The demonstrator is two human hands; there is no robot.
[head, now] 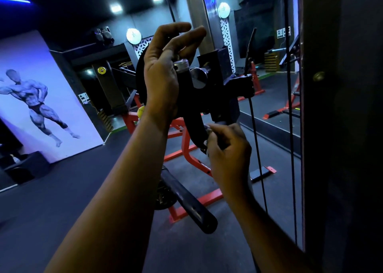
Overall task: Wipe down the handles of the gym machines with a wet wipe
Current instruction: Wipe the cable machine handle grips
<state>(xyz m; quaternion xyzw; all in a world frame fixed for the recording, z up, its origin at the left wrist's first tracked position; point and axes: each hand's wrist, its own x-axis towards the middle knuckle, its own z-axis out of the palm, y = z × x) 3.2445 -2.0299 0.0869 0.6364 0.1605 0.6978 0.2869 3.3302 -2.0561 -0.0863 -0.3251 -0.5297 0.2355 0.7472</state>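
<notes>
A big wall picture (35,98) of a strong man fills the left side. To its right, past a round clock (133,35), stands a red metal frame (186,146) on the dark floor (51,200). Farther right of the picture is a tall mirror (273,65).

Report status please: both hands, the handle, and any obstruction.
Left hand open, fingers spread beside black handle. Right hand pinching at handle's lower end; wipe not clearly visible. Black cable hangs close on the right.
</notes>
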